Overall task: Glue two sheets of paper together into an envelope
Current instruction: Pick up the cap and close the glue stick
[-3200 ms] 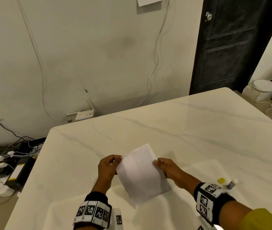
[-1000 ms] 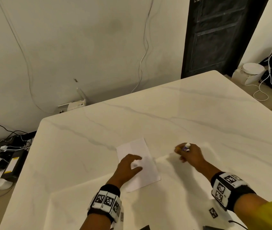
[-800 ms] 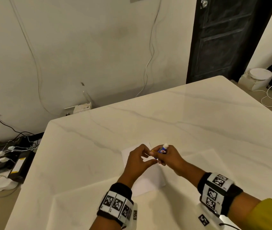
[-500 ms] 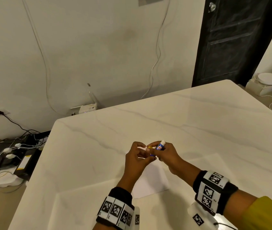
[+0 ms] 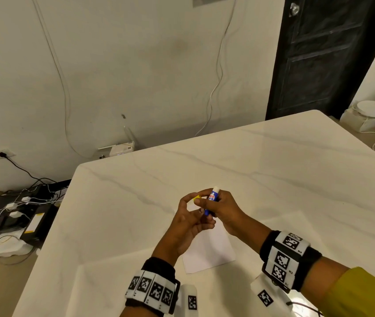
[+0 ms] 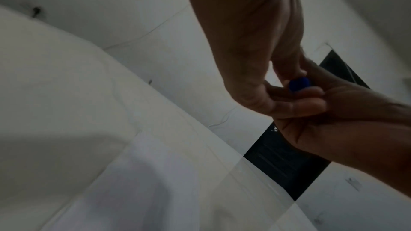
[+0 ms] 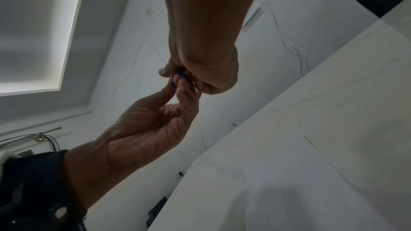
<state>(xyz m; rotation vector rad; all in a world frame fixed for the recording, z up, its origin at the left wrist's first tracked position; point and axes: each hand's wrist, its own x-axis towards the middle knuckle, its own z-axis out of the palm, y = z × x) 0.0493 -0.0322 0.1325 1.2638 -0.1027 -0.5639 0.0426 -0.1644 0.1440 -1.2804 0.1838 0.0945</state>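
My right hand (image 5: 227, 211) grips a blue glue stick (image 5: 212, 199) upright, its white tip bare at the top. My left hand (image 5: 186, 225) meets it from the left. Its upper fingertips pinch a small yellow cap (image 5: 196, 197), and its lower fingers touch the stick's blue base (image 6: 299, 83). Both hands hover above a small folded white paper (image 5: 211, 250) lying flat on the table. In the right wrist view my left hand (image 7: 151, 126) reaches up, palm showing, to the glue stick (image 7: 181, 75) in my right hand (image 7: 206, 59).
The white marble table (image 5: 273, 168) stretches far and right. A large white sheet (image 5: 113, 282) lies under the folded paper at the near edge. Cables and boxes (image 5: 17, 216) clutter the floor left of the table. A dark door (image 5: 324, 53) stands at the back right.
My left hand left the folded paper and my right hand brought the glue stick over from the right. Both hands now meet above the paper, with the yellow cap at my left fingertips.
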